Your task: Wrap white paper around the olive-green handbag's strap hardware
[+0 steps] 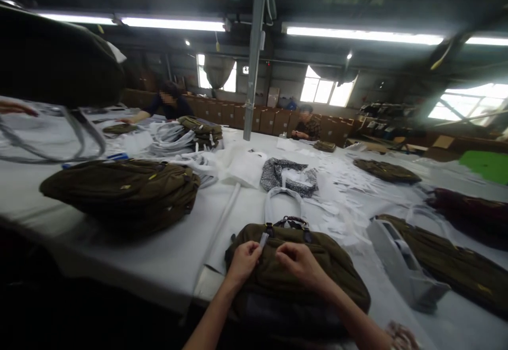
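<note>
The bag (317, 281), olive-brown, lies flat at the front edge of the white table (138, 255), right before the person; its near side reaches that edge or just past it. The left hand (243, 263) rests on the bag's top left, thumb and forefinger pinched on a small white slip (264, 240) that stands up from the fabric. The right hand (300, 264) lies just beside it on the bag's top, fingers drawn in narrow with the tips together; whether they grip anything cannot be told. The hands are near each other but apart.

At the bag's far side its wrapped white handle (282, 202) loops away over the table. Left of the bag a white rod (224, 218) runs slantwise to the front edge, and past it is a bare stretch of table. Further left, well apart, lies a second bag (123, 189).

Right of the bag, near it, a grey dispenser (400, 265) stands, with a third bag (448, 260) just behind it, so room on that side is tight.

Beyond the bag lie a patterned cloth (288, 175) and loose papers (341, 202). Far beyond, a person (169, 101) leans on the table's far side.
</note>
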The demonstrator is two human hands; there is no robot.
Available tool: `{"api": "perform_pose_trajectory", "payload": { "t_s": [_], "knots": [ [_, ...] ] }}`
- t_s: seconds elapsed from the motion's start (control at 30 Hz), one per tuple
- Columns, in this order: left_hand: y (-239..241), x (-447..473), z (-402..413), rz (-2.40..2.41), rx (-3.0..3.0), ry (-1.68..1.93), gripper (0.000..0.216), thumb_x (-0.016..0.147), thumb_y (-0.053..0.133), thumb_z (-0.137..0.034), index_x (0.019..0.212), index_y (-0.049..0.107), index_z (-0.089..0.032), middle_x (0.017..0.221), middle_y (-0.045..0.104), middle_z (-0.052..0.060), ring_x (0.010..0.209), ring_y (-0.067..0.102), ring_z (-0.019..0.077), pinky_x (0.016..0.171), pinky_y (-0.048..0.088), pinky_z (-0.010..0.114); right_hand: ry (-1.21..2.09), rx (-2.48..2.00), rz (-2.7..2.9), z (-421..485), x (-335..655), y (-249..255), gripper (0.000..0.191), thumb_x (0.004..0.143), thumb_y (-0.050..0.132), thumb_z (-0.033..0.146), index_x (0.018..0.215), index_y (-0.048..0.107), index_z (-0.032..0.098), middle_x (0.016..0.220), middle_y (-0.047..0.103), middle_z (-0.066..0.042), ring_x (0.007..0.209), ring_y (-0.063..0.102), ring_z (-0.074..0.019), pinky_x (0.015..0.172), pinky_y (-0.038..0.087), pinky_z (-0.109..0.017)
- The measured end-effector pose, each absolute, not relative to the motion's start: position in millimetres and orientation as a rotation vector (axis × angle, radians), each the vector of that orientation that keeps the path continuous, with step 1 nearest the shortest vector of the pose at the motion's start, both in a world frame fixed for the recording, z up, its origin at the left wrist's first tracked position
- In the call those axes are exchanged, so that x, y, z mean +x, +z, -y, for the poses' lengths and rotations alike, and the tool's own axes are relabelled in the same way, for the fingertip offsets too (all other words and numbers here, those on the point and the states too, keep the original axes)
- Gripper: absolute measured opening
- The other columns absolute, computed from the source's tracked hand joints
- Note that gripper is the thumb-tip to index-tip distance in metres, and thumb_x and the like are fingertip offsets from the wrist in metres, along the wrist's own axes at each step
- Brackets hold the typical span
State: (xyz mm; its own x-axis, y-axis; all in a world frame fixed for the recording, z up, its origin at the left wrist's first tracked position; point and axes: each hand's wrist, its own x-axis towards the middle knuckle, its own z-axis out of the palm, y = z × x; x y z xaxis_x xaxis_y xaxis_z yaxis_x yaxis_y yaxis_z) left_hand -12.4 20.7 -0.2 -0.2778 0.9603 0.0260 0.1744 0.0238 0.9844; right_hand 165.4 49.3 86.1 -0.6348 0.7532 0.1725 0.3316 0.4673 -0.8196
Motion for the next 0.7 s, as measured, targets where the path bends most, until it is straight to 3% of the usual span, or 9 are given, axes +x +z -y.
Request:
{"api": "perform_pose_trajectory", "payload": {
  "t_s": [0.27, 0.5, 0.7],
  "knots": [
    [0.8, -13.3, -20.4, -1.546, 1.182, 1.361, 0.025, 0.075, 0.052, -0.036, 0.072, 0.061, -0.013, 0.055, 0.054, -0.002, 0.047, 0.047, 0.0094, 0.047, 0.035, 0.02, 0.934, -1.041, 2.292, -76.5, 115.6, 48.8, 0.024, 0.077, 0.054, 0.026, 0.061, 0.066, 0.012, 0.057, 0.062, -0.001, 0.056, 0.054, -0.0142, 0.053, 0.035, -0.021],
    [-2.9, -13.3, -20.9, -1.524, 1.168, 1.364, 0.021, 0.075, 0.049, -0.031, 0.074, 0.06, -0.012, 0.057, 0.053, -0.002, 0.048, 0.047, 0.0097, 0.047, 0.034, 0.021, 0.906, -1.21, 2.295, -83.5, 111.0, 45.6, 0.025, 0.072, 0.056, 0.025, 0.052, 0.064, 0.012, 0.045, 0.056, 0.0, 0.046, 0.05, -0.0125, 0.046, 0.031, -0.021],
    [-5.8, -14.3, -22.7, -1.507, 1.162, 1.366, 0.021, 0.075, 0.048, -0.03, 0.075, 0.06, -0.012, 0.06, 0.054, -0.001, 0.051, 0.046, 0.0102, 0.05, 0.034, 0.021, 0.903, -1.296, 2.232, -84.6, 108.9, 40.0, 0.019, 0.072, 0.057, 0.026, 0.073, 0.068, 0.011, 0.05, 0.06, -0.001, 0.045, 0.052, -0.0132, 0.044, 0.031, -0.02]
  ]
}}
